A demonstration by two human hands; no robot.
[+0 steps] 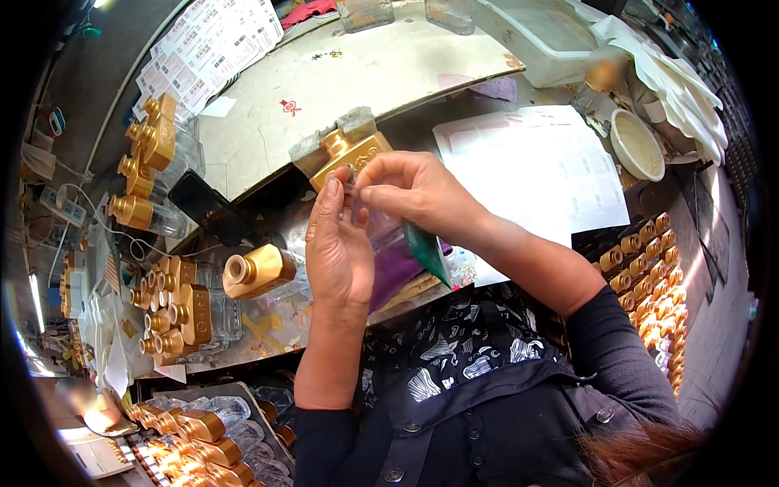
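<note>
My left hand (339, 252) is raised with its fingers bent inward, and its fingertips meet those of my right hand (418, 191). Both pinch at something tiny between them, too small to make out. Just beyond my fingertips a glass bottle with a gold shoulder and neck (355, 154) lies on its side against grey padding (357, 122). My hands partly cover its clear lower part. Left of my left hand, another gold-topped glass bottle (261, 272) lies on the bench. A green pointed piece (427, 250) and purple cloth (399, 272) are below my right wrist.
White printed sheets (531, 174) cover the bench at right. A dark phone (207, 207) leans at left near grouped gold-topped bottles (191, 312). Racks of bottles stand lower left and right (649, 276). A white bowl (637, 146) and clear bin (540, 40) sit far right.
</note>
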